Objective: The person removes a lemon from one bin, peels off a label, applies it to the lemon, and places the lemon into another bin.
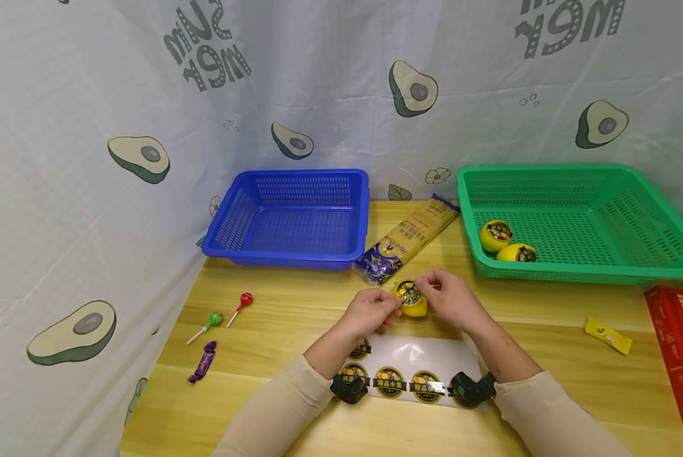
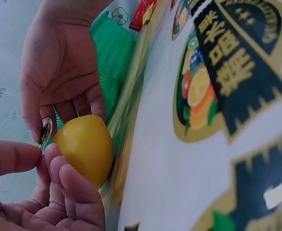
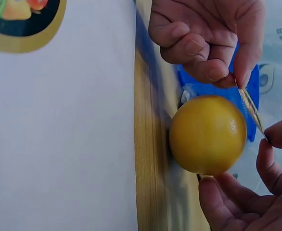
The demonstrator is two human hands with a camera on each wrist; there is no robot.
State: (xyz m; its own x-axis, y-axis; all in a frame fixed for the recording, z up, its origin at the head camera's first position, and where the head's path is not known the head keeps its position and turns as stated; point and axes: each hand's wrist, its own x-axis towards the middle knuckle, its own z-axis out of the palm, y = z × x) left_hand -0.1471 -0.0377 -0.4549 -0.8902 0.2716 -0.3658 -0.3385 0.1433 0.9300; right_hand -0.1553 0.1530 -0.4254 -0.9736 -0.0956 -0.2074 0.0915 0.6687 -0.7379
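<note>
A yellow lemon [image 1: 414, 310] lies on the table between the two hands. Just above it, a round black-and-gold fruit sticker [image 3: 250, 107] is stretched between both hands, seen edge-on in the right wrist view. My left hand [image 1: 370, 311] pinches one side of the sticker between thumb and index finger. The opposite side is pinched by my right hand [image 1: 447, 298], whose other fingers are by the lemon [image 3: 208, 134]. Whether the sticker touches the peel, I cannot tell. In front of the hands lies a white sticker sheet [image 1: 416, 349] with several round labels, partly under the wrists.
A blue basket [image 1: 296, 259] stands back left; a green basket [image 1: 576, 274] at back right holds two stickered lemons [image 1: 496, 235]. Between them lies a noodle packet [image 1: 410, 238]. Lollipops [image 1: 212, 319] and a purple candy [image 1: 204, 362] are left; a yellow sachet [image 1: 608, 336] and red box [image 1: 681, 355] right.
</note>
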